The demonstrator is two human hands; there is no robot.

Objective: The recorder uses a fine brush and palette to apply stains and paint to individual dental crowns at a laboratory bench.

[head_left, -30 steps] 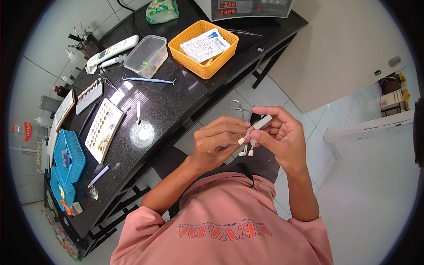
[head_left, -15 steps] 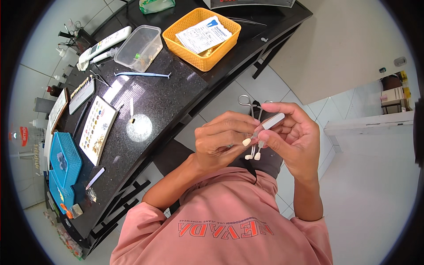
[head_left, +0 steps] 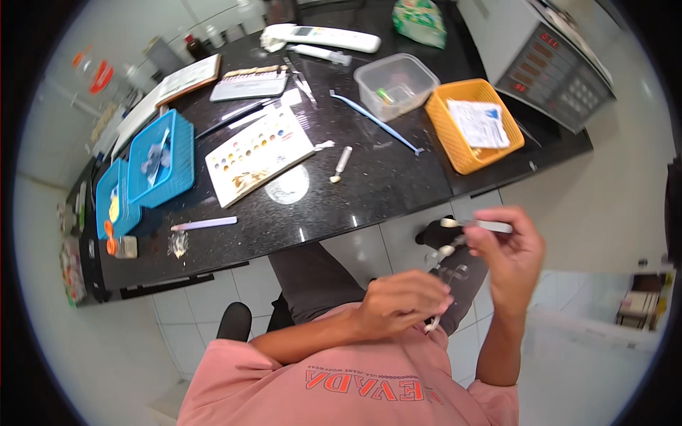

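My left hand (head_left: 405,302) is closed round a pair of clamping forceps, whose finger rings (head_left: 455,272) stick out blurred beyond my fingers. A small whitish piece (head_left: 432,324) shows just under that hand; blur hides its exact shape. Raised to the right, my right hand (head_left: 513,248) pinches a tooth shade tab (head_left: 494,226) with a pale handle and a cream tooth-shaped tip (head_left: 450,223) pointing left. A second cream tip (head_left: 446,250) shows below it, apparently on another tab in the same hand. My hands are apart, above my lap.
On the black counter (head_left: 398,195) lie another shade tab (head_left: 341,165), a paint palette (head_left: 259,153), a blue double-ended tool (head_left: 376,122), a shade guide (head_left: 249,84) and a lilac pen-like stick (head_left: 204,224). Blue baskets (head_left: 162,157), a clear tub (head_left: 396,85), an orange basket (head_left: 465,160) and a keypad-fronted machine (head_left: 554,71) stand there.
My view has swung toward the counter. My hands, close together before, have separated: the right has moved up and right with the shade tabs, the left sits lower with the forceps.
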